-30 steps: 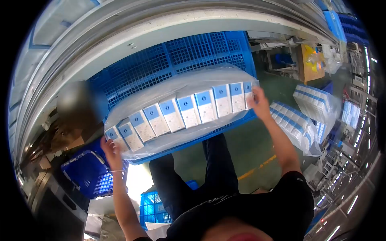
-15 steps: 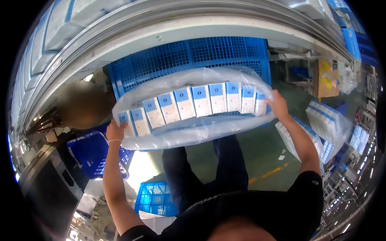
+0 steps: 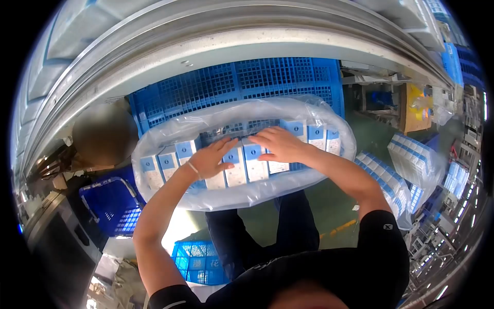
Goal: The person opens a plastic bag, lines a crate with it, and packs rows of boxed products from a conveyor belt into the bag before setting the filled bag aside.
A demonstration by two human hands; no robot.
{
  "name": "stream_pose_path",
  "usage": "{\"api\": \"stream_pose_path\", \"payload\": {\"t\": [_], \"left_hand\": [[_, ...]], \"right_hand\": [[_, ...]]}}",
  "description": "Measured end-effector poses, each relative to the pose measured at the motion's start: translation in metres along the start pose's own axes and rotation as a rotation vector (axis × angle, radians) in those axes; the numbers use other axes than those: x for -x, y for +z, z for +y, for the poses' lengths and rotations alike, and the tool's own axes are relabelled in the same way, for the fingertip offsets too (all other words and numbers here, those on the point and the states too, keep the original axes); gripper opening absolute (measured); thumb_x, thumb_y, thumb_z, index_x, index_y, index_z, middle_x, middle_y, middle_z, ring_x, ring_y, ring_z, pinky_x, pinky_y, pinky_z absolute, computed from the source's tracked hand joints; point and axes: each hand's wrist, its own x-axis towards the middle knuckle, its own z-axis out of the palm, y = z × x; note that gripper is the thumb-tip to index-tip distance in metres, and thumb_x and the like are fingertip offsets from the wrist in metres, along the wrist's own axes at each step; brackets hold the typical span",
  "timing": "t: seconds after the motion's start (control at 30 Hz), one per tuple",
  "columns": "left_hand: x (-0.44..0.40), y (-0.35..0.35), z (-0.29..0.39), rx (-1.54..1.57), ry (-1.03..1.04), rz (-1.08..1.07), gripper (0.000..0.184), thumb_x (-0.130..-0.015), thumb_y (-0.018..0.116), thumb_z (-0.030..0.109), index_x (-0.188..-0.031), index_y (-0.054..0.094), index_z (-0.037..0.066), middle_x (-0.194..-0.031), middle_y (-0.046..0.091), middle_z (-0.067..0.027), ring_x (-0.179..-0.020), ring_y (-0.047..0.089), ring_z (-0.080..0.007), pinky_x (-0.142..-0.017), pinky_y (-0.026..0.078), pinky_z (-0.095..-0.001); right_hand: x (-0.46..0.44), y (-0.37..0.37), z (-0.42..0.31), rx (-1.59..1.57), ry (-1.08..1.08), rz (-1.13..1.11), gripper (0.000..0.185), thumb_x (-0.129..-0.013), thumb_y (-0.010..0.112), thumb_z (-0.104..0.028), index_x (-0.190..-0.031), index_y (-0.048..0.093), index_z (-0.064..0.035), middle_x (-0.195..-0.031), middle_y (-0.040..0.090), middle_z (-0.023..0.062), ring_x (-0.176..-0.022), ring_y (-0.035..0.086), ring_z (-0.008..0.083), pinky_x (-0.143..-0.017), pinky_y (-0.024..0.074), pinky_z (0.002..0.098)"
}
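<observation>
A row of small white-and-blue boxes stands inside a clear plastic bag, whose rolled rim forms an oval around them. The bag lies in a blue mesh crate. My left hand rests on the boxes left of the middle, fingers spread. Just right of it, my right hand reaches over the middle boxes with its fingers stretched out. Neither hand grips a box. The boxes under my hands sit closer to my body than those at both ends. My palms and forearms hide some box tops.
A metal ledge runs along the far side. On the left are a dark blue basket and a dark cabinet. A light blue crate stands by my legs. Wrapped stacks of boxes lie on the right.
Both hands have left the ends of the bag rim and come inward onto the middle boxes. Those middle boxes have shifted towards my body, out of line with the end ones.
</observation>
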Motion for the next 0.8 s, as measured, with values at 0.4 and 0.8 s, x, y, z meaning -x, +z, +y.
{"api": "stream_pose_path", "payload": {"t": [0.4,0.8], "left_hand": [[0.036,-0.056,-0.042,0.449,-0.155,0.094,0.024,-0.082,0.065,0.017,-0.101,0.067,0.002,-0.110,0.063,-0.0174,-0.098,0.060,-0.0339,-0.086,0.049,-0.0394],[0.088,-0.039,-0.057,0.009,-0.156,-0.088,0.057,-0.076,0.070,0.027,-0.126,0.052,0.008,-0.124,0.056,-0.0129,-0.116,0.050,-0.0314,-0.102,0.036,-0.0402]], "right_hand": [[0.040,-0.056,0.026,-0.038,0.317,-0.456,0.045,-0.087,0.060,-0.037,-0.124,0.056,-0.0113,-0.106,0.062,0.0113,-0.102,0.056,0.0314,-0.089,0.0436,0.0424],[0.078,-0.043,0.045,0.218,0.234,-0.394,0.060,-0.081,0.062,-0.051,-0.126,0.054,-0.0109,-0.129,0.050,0.0170,-0.117,0.051,0.0358,-0.096,0.0434,0.0444]]}}
